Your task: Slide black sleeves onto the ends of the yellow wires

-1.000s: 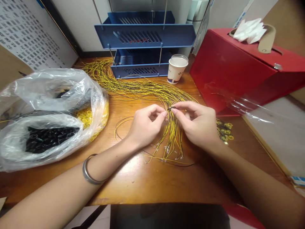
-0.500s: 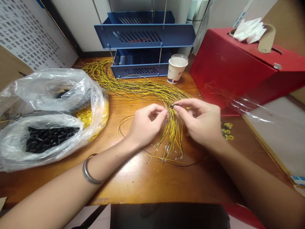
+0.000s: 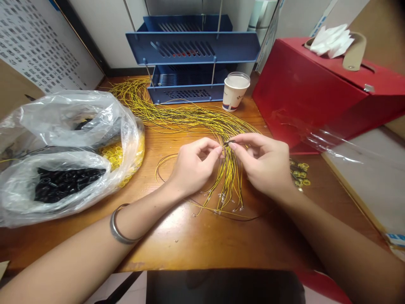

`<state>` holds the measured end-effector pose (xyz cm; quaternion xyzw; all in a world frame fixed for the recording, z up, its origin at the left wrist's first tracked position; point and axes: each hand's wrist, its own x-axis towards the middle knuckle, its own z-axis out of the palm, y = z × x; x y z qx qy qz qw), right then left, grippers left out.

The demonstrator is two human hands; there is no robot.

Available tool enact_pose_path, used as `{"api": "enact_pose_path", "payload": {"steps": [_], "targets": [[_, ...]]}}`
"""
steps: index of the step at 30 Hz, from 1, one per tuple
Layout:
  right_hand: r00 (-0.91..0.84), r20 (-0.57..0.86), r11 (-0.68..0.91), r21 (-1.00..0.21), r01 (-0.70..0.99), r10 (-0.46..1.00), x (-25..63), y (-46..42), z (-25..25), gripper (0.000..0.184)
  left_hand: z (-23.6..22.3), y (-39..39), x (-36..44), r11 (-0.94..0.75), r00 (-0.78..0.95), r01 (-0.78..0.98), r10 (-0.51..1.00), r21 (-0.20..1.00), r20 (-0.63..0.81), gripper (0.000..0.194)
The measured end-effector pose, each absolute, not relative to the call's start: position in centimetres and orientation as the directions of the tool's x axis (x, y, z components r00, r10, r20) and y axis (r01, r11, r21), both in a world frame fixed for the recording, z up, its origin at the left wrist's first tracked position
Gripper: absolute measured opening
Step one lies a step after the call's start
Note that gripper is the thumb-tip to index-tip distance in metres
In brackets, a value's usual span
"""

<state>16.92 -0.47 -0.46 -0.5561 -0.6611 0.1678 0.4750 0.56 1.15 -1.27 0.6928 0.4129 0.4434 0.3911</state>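
Over the bundle of thin yellow and black wires [image 3: 232, 169], my two hands meet fingertip to fingertip. Thumb and forefinger of my left hand [image 3: 199, 162] pinch what looks like the end of a thin wire. A small black piece [image 3: 231, 142], perhaps a sleeve or cap, is pinched between the thumb and forefinger of my right hand [image 3: 267, 162]. Its exact shape is partly covered by the fingers. Below the hands the wires fan out, ending in small clear tips [image 3: 223, 197]. One loose wire loop [image 3: 163, 160] lies left of the bundle.
Left stands a plastic bag [image 3: 76, 99] with black caps [image 3: 68, 183] and yellow rings [image 3: 114, 156]. Behind are a blue tray rack [image 3: 193, 46] and a paper cup [image 3: 234, 95]. A red tissue box [image 3: 303, 93] and several yellow-black pieces [image 3: 300, 171] are at right.
My right hand has shifted slightly left, bringing the black piece closer to my left fingertips. More of the small yellow-black pieces now shows beside the right wrist. My left hand is nearly still.
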Motion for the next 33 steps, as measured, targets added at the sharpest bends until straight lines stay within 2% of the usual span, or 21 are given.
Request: {"api": "enact_pose_path", "payload": {"steps": [5, 10, 22, 33], "targets": [[0.041, 0.414, 0.321, -0.763, 0.561, 0.91, 16.63, -0.7, -0.76, 0.015, -1.36, 1.16, 0.54, -0.325, 0.269, 0.213, 0.926, 0.922, 0.264, 0.014], [0.08, 0.459, 0.334, -0.745, 0.577, 0.885, 17.01, -0.47, -0.47, 0.014, -1.38, 1.19, 0.62, -0.292, 0.255, 0.197, 0.937, 0.936, 0.238, 0.015], [0.063, 0.404, 0.305, -0.775, 0.554, 0.913, 16.41, -0.71, -0.99, 0.015, -1.45, 1.22, 0.37, -0.328, 0.292, 0.22, 0.921, 0.919, 0.258, 0.016], [0.111, 0.443, 0.316, -0.772, 0.552, 0.89, 16.88, -0.47, -0.52, 0.015, -1.29, 1.12, 0.5, -0.329, 0.303, 0.229, 0.919, 0.916, 0.254, 0.018]]}}
